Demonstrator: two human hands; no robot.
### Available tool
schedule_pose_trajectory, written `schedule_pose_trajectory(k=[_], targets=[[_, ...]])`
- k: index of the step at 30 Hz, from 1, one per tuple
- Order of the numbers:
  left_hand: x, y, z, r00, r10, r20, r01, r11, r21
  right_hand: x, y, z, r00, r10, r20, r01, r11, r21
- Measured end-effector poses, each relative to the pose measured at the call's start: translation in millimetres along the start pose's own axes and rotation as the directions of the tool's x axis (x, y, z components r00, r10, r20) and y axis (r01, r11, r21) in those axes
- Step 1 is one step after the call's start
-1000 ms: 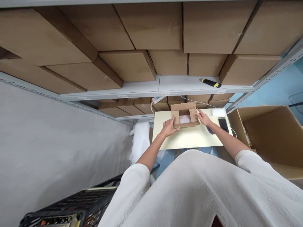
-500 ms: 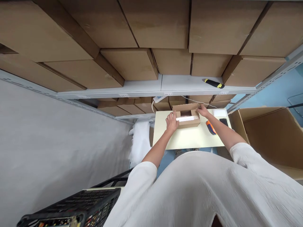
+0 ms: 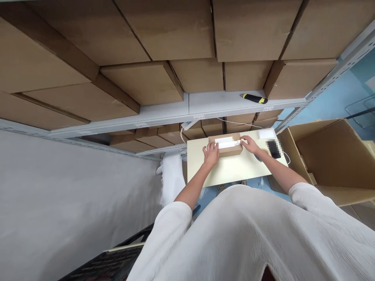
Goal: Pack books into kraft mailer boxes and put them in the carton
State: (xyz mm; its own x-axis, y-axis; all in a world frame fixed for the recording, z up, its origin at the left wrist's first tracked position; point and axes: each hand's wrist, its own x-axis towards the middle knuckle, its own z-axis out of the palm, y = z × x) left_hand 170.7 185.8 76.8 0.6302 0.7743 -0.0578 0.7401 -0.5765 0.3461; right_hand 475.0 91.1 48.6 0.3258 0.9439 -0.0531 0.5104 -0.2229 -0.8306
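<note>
A small brown cardboard box (image 3: 230,151) lies on the pale yellow tabletop (image 3: 228,171), with white labels or strips showing across its top. At its left end rests my left hand (image 3: 211,153), fingers bent over the edge and gripping it. My right hand (image 3: 249,144) is at the right end, thumb and fingers pressed together on the box's corner. Part of a round roll (image 3: 258,157) shows under my right forearm. Further right on the table are a dark pixelated object (image 3: 274,148) and a white pad (image 3: 266,134).
Shelves of cardboard boxes (image 3: 193,39) stand in front, with a black and yellow cutter (image 3: 253,98) on the shelf edge. A large open carton (image 3: 336,156) is at the right. White wrapping (image 3: 172,177) hangs left of the table; a black crate (image 3: 108,263) is lower left.
The small box's raised back flap has come down, and its opening is now covered. My right hand has moved down to the box's right end. The view has shifted and turned slightly.
</note>
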Motion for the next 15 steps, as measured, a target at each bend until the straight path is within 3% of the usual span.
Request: schedule_pose_trajectory(k=[4, 8, 10, 15], targets=[[-2.8, 2.9, 4.2, 0.999, -0.041, -0.011, 0.041, 0.999, 0.012, -38.3, 29.3, -15.0, 0.959, 0.259, -0.111, -0.276, 0.945, -0.178], [-0.1, 5.9, 6.1, 0.999, -0.027, -0.034, 0.028, 0.999, 0.026, -70.0, 57.0, -36.8, 0.857, 0.479, -0.19, -0.513, 0.757, -0.405], [1.2, 6.2, 7.0, 1.0, -0.018, -0.017, 0.019, 0.999, 0.032, -80.3, 65.5, -43.3, 0.834, 0.519, -0.189, -0.541, 0.697, -0.47], [0.0, 4.7, 10.8, 0.999, -0.02, 0.035, 0.018, 0.998, 0.056, -87.9, 70.4, -39.6, 0.837, 0.532, -0.132, -0.502, 0.649, -0.572]])
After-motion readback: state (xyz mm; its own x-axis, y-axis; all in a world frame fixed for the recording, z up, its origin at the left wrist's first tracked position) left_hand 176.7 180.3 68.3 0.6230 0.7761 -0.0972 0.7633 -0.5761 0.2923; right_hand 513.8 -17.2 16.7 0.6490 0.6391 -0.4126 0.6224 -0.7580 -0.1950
